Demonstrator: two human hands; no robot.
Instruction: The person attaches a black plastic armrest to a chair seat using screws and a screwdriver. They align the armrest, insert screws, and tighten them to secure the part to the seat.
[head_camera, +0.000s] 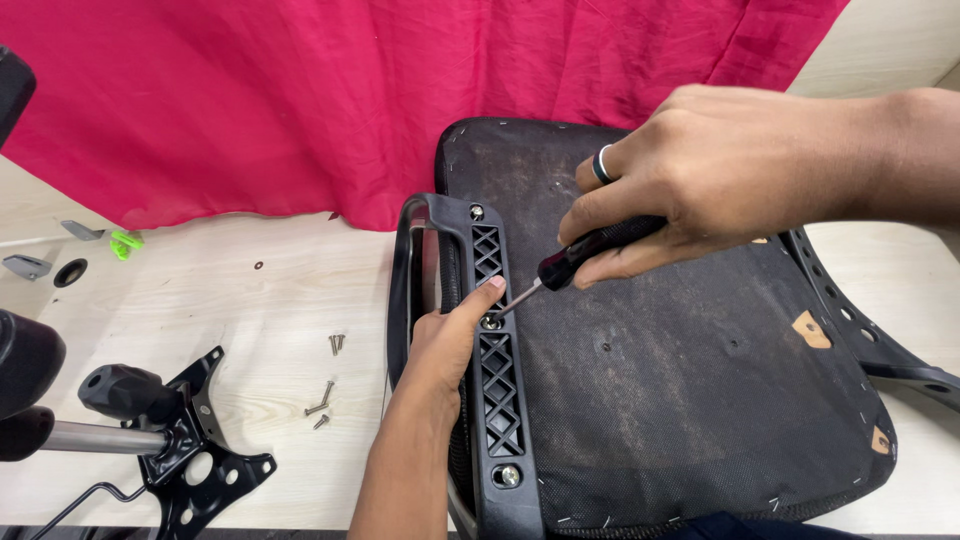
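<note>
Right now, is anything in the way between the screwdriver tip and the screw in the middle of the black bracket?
Nothing visible blocks it. The screwdriver in the right hand already has its tip at the middle screw. The left hand rests beside the armrest bracket, its fingertip next to the screw, not over it.

- A red cloth (330, 100) hangs across the far side, draping onto the pale wooden surface (250, 300).
- Loose screws (327, 385) lie scattered near the middle of the surface.
- A black metal bracket plate (195, 450) with a chrome tube (95, 438) sits at the near left.
- A small green piece (124, 243) and grey fittings (27, 266) rest at the far left.
</note>
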